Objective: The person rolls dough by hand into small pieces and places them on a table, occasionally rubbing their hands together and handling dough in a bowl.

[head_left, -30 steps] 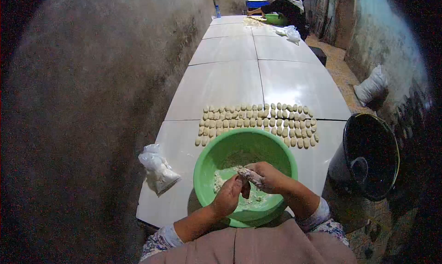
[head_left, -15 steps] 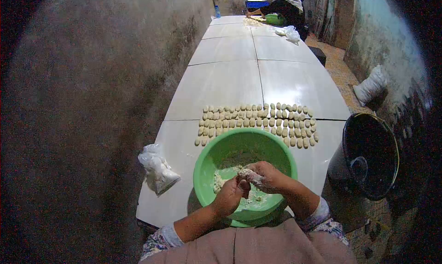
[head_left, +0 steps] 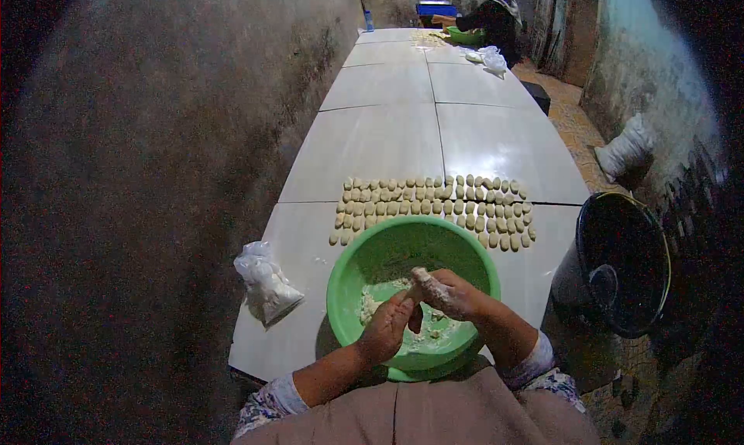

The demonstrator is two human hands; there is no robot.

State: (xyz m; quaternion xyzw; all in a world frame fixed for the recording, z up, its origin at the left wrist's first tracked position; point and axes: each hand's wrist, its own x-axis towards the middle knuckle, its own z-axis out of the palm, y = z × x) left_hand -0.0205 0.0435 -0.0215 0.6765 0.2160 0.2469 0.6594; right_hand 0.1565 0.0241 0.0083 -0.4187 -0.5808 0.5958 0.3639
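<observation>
Over the green basin, my left hand and my right hand meet, both closed. Flour-like powder whitens the right fingers. A pale lump that looks like dough shows at the fingertips of my right hand; the left fingers press up against it from below. Crumbly pale mixture lies inside the basin. Just beyond the basin, several rows of small oval dough pieces lie on the white tiled table.
A plastic bag of white powder sits left of the basin. To the right stands a large black bucket. At the far end a person leans over another green basin, near a blue crate. A white sack rests by the right wall.
My hands have shifted slightly, and the lump at my right fingertips now stands up higher. The far person's arm has moved toward the blue crate.
</observation>
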